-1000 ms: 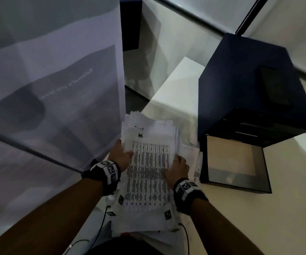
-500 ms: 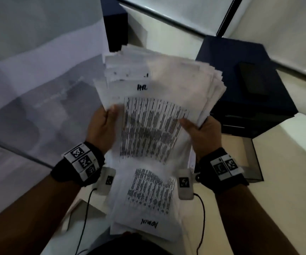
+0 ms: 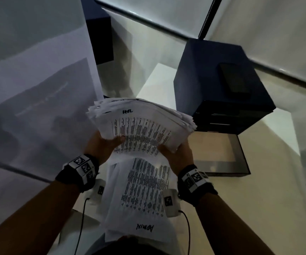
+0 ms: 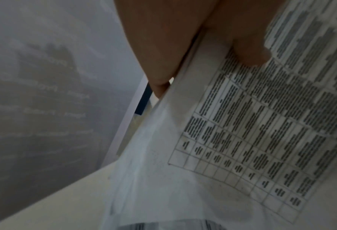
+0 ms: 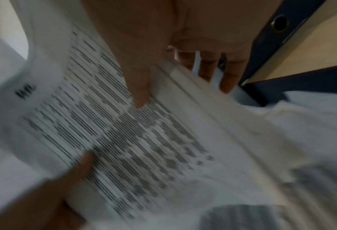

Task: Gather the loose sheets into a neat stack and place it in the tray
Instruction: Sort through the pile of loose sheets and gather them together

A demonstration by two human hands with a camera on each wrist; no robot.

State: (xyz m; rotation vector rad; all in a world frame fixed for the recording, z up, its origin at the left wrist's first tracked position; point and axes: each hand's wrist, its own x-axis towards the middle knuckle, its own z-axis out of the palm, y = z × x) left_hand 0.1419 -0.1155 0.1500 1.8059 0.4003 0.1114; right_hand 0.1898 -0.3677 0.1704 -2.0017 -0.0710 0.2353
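Sheets are being pinched from both sides: the left hand is laying its thumb across the printed top page with its fingers going under the pile, and the right hand is clamping the opposite edge, thumb on top, fingers spreading beneath. The pile is hanging in the air above the desk, its far edge fanned and uneven, with "HR" written near the top; half a second ago it was standing more upright and higher in view, and it is now tipping flatter and sitting lower. More sheets marked "ADMIN" are hanging below, toward the body. The tray is lying open just right of the pile, in front of the dark cabinet, and more of it is showing than before.
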